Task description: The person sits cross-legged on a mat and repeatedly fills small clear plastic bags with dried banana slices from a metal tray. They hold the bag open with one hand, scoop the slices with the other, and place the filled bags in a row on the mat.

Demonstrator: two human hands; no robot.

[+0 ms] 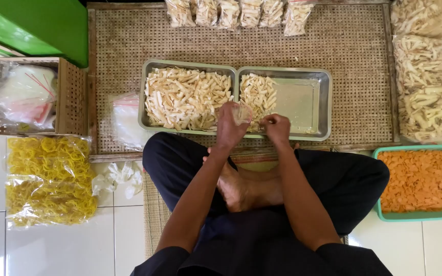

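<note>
Over metal trays (313, 137) w/ pale snacks (185, 97): left hand (229, 125) clamped on small clear bag (242, 112); right hand (276, 127) pinched shut, contents unclear.

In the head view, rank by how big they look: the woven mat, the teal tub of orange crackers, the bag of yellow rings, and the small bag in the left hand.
1. Woven mat
2. Bag of yellow rings and teal tub: look alike, unranked
3. Small bag in left hand

A woven mat (354, 46) is carrying two steel trays (313, 76) at its near edge and small filled bags (239, 13) along its far edge.
</note>
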